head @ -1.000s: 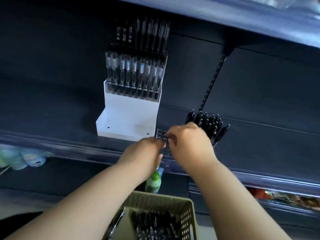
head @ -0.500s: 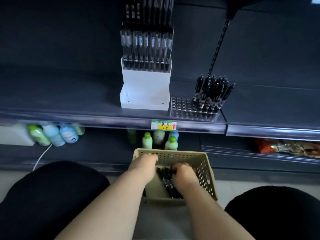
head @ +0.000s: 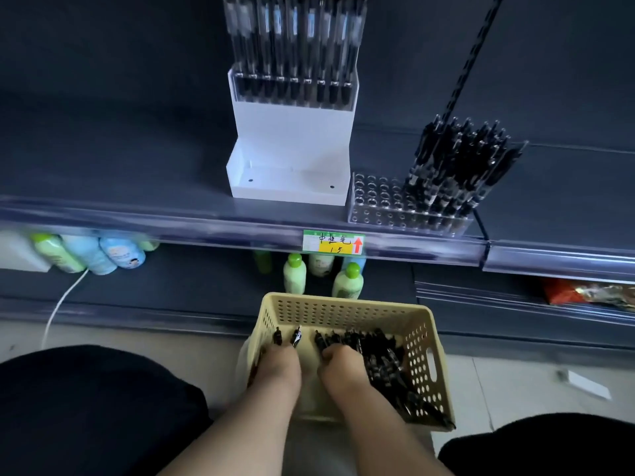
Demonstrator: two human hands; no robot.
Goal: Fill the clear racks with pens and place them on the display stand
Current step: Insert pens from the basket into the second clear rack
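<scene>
Left hand (head: 279,364) is reaching down into the basket (head: 427,341), fingers curled around two black pens whose tips are poking out above the knuckles. Right hand (head: 340,364) is lying just beside it, fingers closing over a bunch of loose pens (head: 381,355) from the pile; how firmly it is gripping cannot be told. Both bare forearms are entering from the bottom edge, between two dark-clothed knees. Beige perforated basket is sitting on the pale floor in front of the shelving, its pile of black pens gathering toward the right side. Green-capped bottles (head: 347,281) are standing on the low shelf just behind the basket, with more bottles lying at far left. Price label (head: 333,242), green and yellow with a red arrow, is sitting on the upper shelf's front rail. Clear rack (head: 385,204) is resting on that upper shelf near its edge, its right half holding upright black pens (head: 457,166), its left holes showing bare. White display stand (head: 292,146) is standing just left of the rack, touching or nearly so, with a filled rack of pens (head: 292,46) sitting in its top tier and its lower tray holding nothing.
</scene>
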